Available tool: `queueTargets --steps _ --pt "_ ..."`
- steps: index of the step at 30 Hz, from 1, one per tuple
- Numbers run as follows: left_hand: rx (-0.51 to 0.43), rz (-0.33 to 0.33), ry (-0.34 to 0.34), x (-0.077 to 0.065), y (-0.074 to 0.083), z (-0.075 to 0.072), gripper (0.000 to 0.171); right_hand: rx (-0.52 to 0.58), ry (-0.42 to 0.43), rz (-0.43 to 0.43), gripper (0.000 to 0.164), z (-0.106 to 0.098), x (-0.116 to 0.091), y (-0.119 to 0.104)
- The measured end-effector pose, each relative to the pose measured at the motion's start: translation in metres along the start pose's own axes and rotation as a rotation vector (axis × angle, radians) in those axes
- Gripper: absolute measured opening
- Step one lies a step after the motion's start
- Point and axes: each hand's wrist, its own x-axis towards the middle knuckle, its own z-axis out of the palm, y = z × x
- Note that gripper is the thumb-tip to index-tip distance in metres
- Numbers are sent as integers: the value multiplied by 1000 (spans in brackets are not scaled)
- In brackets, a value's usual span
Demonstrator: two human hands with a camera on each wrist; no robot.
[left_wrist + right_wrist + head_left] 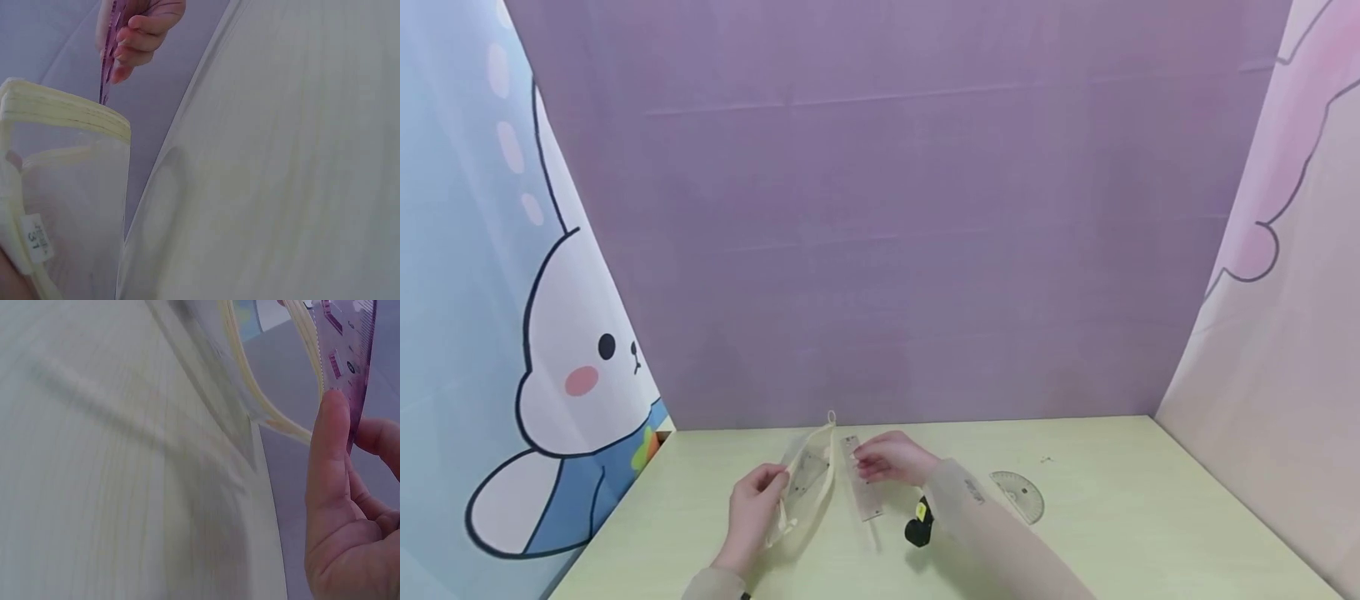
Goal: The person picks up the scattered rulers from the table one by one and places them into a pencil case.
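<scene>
My left hand (754, 508) grips the side of a see-through pouch (78, 194) with cream trim and a white tag. The pouch's mouth gapes toward my right hand. Through its wall, in the head view, shows a clear set square (808, 473). My right hand (895, 458) pinches a clear, purple-tinted stencil ruler (340, 356) between thumb and fingers. In the left wrist view the ruler is edge-on, its lower end just above the pouch's cream rim. A clear protractor (1019, 497) lies flat on the table, right of my right forearm.
The pale wood-grain table (1120, 517) runs back to a purple backdrop (910, 250). A black object with a yellow label (920, 525) is beside the right sleeve. Printed curtains (580, 358) close in the left and right sides.
</scene>
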Motion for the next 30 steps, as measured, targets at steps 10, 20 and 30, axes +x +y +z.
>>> queueTargets --steps 10,20,30 --pt "-2 2 -21 -3 3 2 17 -16 42 7 19 21 8 -6" --pt "4 13 -29 -4 0 3 18 5 66 32 20 37 16 -5" --pt "-1 0 -35 -5 4 5 17 15 129 46 23 50 20 -6"
